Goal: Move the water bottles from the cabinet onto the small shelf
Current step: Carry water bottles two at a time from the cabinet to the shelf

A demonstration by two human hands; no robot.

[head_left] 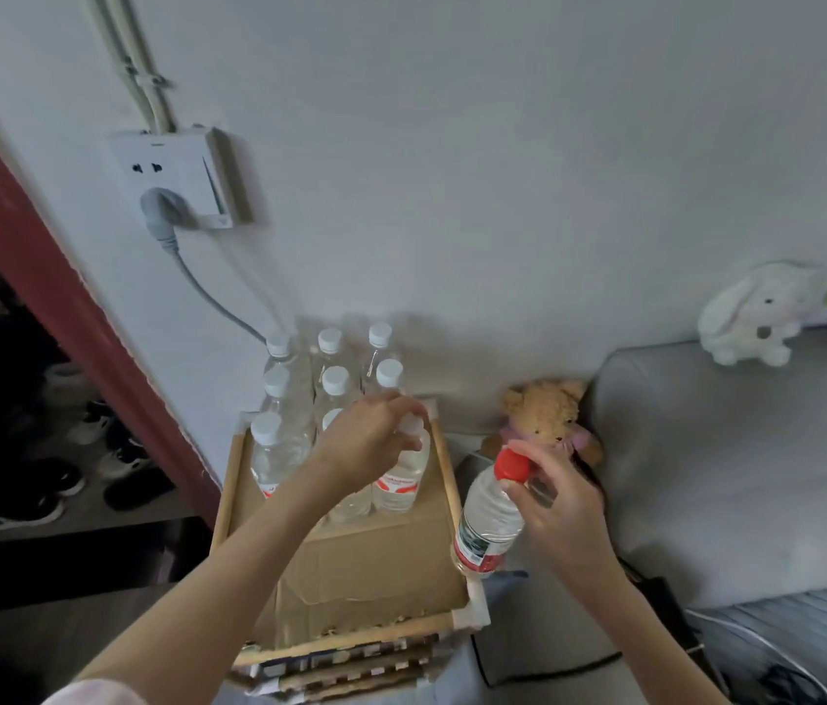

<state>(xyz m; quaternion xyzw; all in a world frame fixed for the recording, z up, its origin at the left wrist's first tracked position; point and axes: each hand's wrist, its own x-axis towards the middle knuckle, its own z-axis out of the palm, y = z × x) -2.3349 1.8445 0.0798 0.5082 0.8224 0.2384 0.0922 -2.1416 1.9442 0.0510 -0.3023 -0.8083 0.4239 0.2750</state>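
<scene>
A small wooden shelf (447,470) lined with cardboard stands against the wall. Several clear water bottles with white caps (335,384) stand in rows at its back. My left hand (365,440) grips the top of a white-capped bottle (404,480) that stands at the front right of the group. My right hand (548,496) holds a red-capped bottle (490,516) by its neck, tilted, just right of the shelf's edge.
A brown teddy bear (546,414) sits between the shelf and a grey sofa (732,465). A white plush rabbit (757,312) lies on the sofa back. A wall socket (177,175) with a grey cable is above left. Shoes (35,450) fill dark racks at left.
</scene>
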